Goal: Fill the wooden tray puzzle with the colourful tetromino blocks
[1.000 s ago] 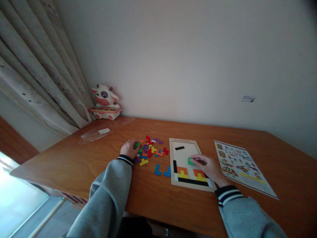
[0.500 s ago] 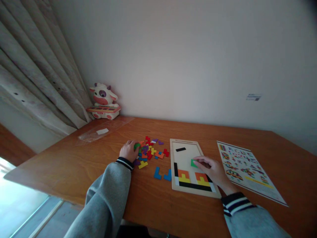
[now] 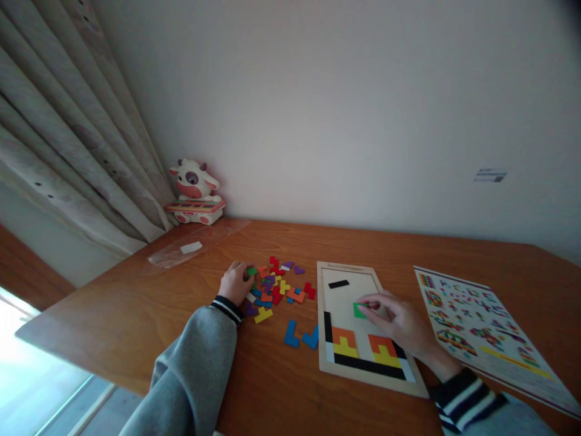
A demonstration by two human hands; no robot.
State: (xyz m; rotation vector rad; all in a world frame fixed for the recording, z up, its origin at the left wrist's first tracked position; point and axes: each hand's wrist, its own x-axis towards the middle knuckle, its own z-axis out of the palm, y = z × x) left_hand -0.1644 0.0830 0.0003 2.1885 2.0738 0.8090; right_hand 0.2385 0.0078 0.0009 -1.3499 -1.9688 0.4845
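Note:
My right hand (image 3: pixel 397 321) is over the wooden puzzle board (image 3: pixel 324 357), its fingertips pinching a green puzzle piece (image 3: pixel 357 310). Inside the frame, black strips (image 3: pixel 370 366) run along the left and bottom edges. Two orange-and-yellow blocks of pieces (image 3: pixel 345 342) sit just above the bottom strip, and a loose black bar (image 3: pixel 338 284) lies slanted near the top. At the left edge of the piece pile, my left hand (image 3: pixel 234 283) has its fingers closed on another green puzzle piece (image 3: pixel 251 271). Several coloured pieces (image 3: pixel 284 286) lie scattered beside it.
Two blue L-shaped pieces (image 3: pixel 291 334) lie left of the board. A printed pattern sheet (image 3: pixel 481 327) rests on its right. A cow toy with a keyboard (image 3: pixel 195 191) stands at the back left, with a clear plastic bag (image 3: pixel 167 257) in front.
The view has shifted slightly, so board and sheet appear lower and further right. The left-hand green piece shows a little differently in the fingers. My right hand still pinches its green piece over the board.

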